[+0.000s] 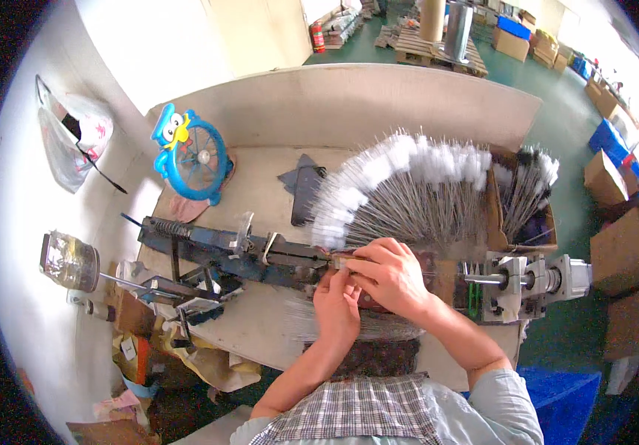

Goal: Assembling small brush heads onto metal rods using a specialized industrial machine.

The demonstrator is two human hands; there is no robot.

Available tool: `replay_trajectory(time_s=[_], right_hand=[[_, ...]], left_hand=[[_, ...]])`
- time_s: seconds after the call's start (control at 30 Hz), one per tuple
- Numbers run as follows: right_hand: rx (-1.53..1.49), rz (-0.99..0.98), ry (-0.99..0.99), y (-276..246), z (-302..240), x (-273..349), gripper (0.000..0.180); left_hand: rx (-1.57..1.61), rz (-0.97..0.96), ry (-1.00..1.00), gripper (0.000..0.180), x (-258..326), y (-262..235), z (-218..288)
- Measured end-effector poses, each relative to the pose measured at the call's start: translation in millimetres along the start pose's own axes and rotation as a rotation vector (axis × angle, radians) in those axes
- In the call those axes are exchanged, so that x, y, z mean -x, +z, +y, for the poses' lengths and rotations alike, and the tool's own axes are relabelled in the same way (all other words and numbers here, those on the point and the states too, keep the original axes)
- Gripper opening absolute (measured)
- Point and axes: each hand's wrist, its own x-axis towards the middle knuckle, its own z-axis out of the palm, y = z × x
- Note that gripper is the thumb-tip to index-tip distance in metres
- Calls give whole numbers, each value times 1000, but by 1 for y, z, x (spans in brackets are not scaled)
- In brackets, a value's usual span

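My left hand [338, 302] and my right hand [390, 278] meet at the right end of a long dark metal fixture [208, 252]. Both have their fingers pinched together around one spot. What they hold there is small and mostly covered by the fingers. Just beyond my right hand, many white-tipped wire brushes [401, 167] lie fanned out, their thin twisted stems pointing toward me. A bundle of thin wires [312, 320] lies below my hands, partly hidden by the left wrist. To the right stands a motor-driven spindle [509, 280] on a metal mount.
A blue duck-shaped fan [193, 156] stands at the back left, near a dark flat object [307, 194]. At the right, a cardboard box [523, 222] holds more brushes. A raised panel [349, 100] borders the table's far side. A jar on a rod [73, 261] juts out at the left.
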Motion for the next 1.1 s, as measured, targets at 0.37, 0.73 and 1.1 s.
replay_trajectory(time_s=[0.37,0.73,1.1], right_hand=[[110,42,55,5,-13,0,34],[176,37,-22,-6,-6,6,26],[109,28,-3,2,-7,3,24]], left_hand=[[42,6,1,8,0,-4,-2],[-10,3,33,5,-2,-4,-7],[25,-5,5,9,-1,-3,-4]])
